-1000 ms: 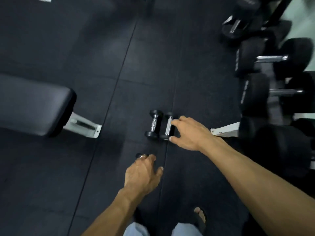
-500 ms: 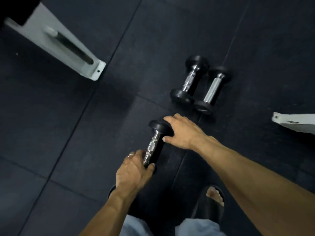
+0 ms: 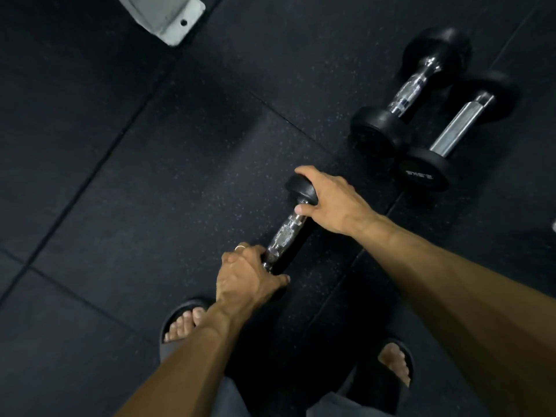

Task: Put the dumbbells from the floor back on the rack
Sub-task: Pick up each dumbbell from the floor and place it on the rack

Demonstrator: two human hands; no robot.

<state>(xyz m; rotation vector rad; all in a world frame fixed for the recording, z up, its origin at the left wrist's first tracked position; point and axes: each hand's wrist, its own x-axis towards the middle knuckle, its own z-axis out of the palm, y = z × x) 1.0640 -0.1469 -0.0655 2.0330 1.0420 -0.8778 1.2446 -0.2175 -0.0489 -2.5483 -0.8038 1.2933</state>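
Both hands [image 3: 328, 203] grip the near dumbbell [image 3: 285, 233] by its ends.

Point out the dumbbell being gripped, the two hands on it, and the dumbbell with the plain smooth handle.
gripped dumbbell [image 3: 285, 236]: head view, on its knurled handle.
right hand [image 3: 331, 203]: head view, back of hand over the far head.
left hand [image 3: 243, 278]: head view, back of hand at the near end.
smooth-handled dumbbell [image 3: 460, 124]: head view, mid handle.

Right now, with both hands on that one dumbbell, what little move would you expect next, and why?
Probably a lift straight up off the floor. The right hand grips the far head of the near dumbbell, and the left hand holds its near end by the handle. Two other dumbbells lie apart, untouched. No rack is in view, so carrying comes after.
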